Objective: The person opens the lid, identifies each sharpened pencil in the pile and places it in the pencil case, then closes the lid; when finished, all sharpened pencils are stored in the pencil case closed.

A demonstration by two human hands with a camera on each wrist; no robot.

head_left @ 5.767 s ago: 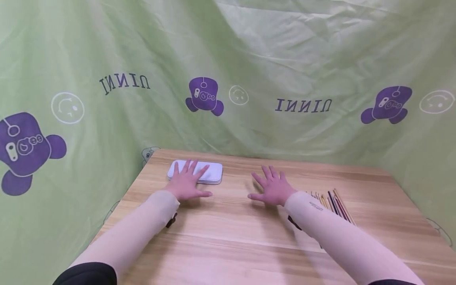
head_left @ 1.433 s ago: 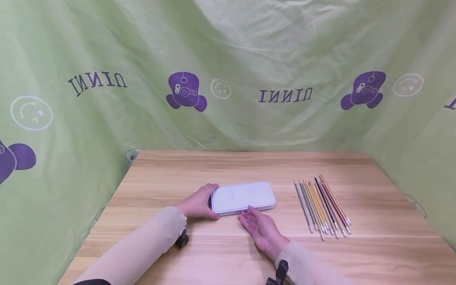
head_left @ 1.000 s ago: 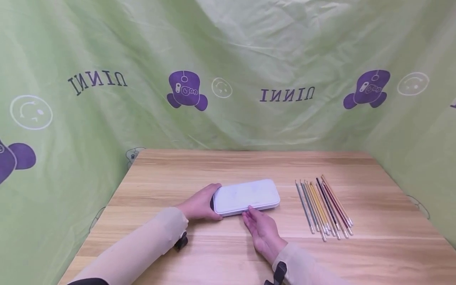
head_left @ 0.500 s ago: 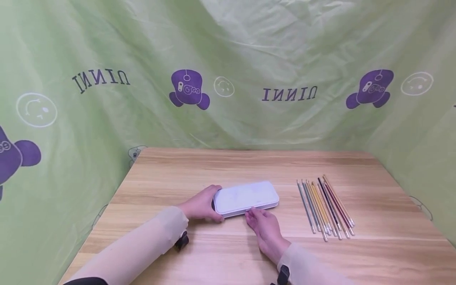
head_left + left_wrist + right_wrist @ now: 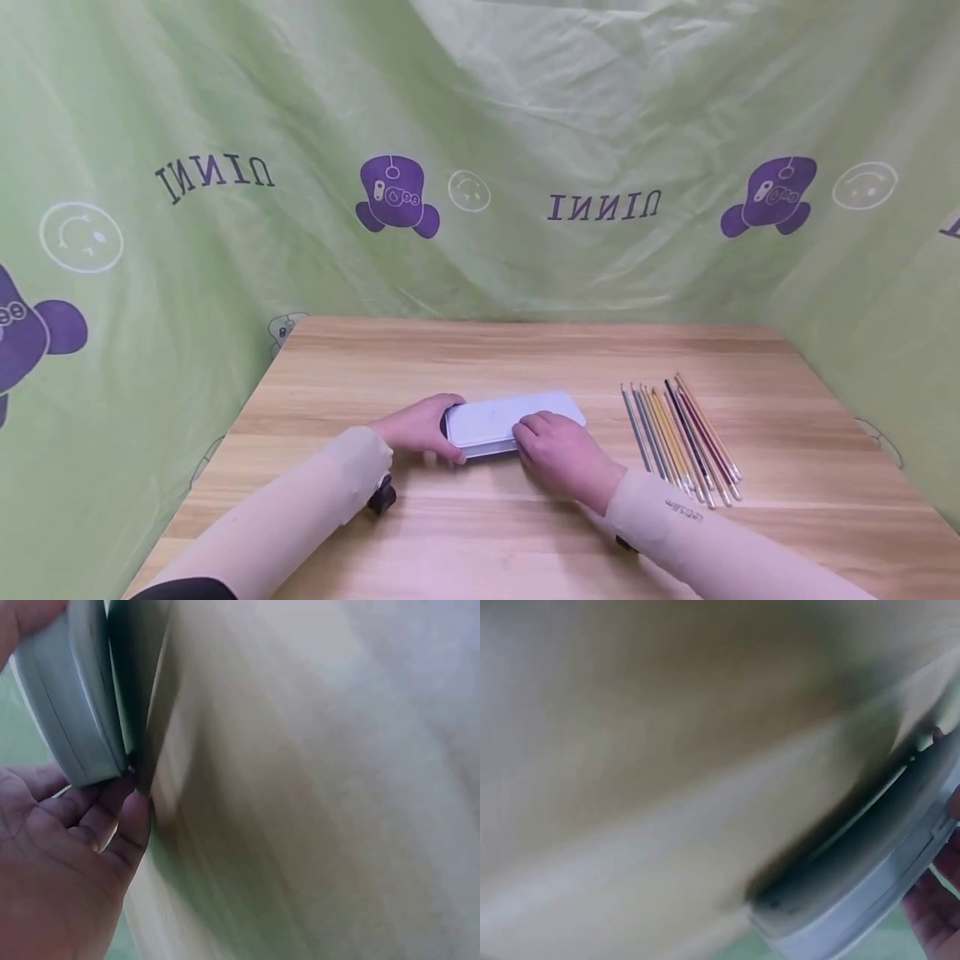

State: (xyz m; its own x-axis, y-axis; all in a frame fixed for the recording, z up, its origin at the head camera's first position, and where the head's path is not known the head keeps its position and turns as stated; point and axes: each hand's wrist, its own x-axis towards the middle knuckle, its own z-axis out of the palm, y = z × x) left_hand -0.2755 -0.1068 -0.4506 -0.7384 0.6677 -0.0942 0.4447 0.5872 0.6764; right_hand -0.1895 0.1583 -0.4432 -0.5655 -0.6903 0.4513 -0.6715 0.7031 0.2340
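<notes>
A flat white pencil case [image 5: 483,421] with rounded corners lies near the middle of the table. My left hand [image 5: 420,429] grips its left end, thumb at the front corner and fingers round the back. My right hand [image 5: 566,454] is at the front edge, its curled fingers over the lid's rim and hiding part of the right half. In the left wrist view, fingers [image 5: 124,832] hold the end of the case, and a seam runs along its side. The right wrist view shows a small latch on the case's side [image 5: 877,885], with fingertips pinching there.
Several pencils [image 5: 675,433] in grey-blue, yellow, black, red and tan lie side by side to the right of the case. The wooden table [image 5: 450,533] ends at a green printed curtain [image 5: 495,275] behind and at both sides.
The right hand has turned from palm-up below the front edge to back-up over it, fingers now on the lid's rim. The left hand keeps its grip. Earlier, both hands were spread open.
</notes>
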